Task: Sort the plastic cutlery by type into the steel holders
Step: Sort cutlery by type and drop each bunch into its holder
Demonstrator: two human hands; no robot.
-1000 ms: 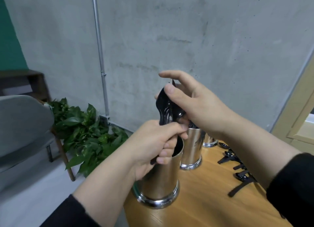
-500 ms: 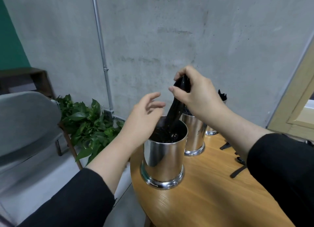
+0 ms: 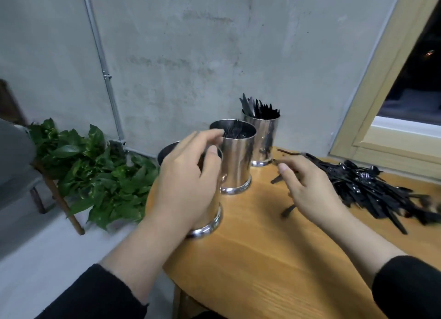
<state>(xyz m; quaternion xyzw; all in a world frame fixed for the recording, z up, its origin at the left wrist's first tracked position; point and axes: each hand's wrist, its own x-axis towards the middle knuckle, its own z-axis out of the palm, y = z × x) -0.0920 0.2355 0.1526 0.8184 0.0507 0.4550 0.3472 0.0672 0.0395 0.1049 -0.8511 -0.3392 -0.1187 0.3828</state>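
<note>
Head view: three steel holders stand in a row on the wooden bench [image 3: 274, 259]. The nearest holder [image 3: 210, 221] is the landmark. The left hand [image 3: 188, 175] hovers in front of it, fingers loosely spread and grasping nothing; whether the palm touches the steel I cannot tell. Just behind it stands the middle holder [image 3: 237, 161] with forks inside, and behind that the far holder [image 3: 265, 137], dark blades sticking up from it. To the right of the nearest holder, the right hand [image 3: 310, 190] reaches toward the cutlery pile [image 3: 372, 190], fingers relaxed and empty.

The step in hand looks like fetching the next piece. It calls for picking one type from the heap and matching it to its holder.

The left hand hides most of the nearest holder, so its contents are unseen. The pile is blurred, its types hard to tell apart.
</note>
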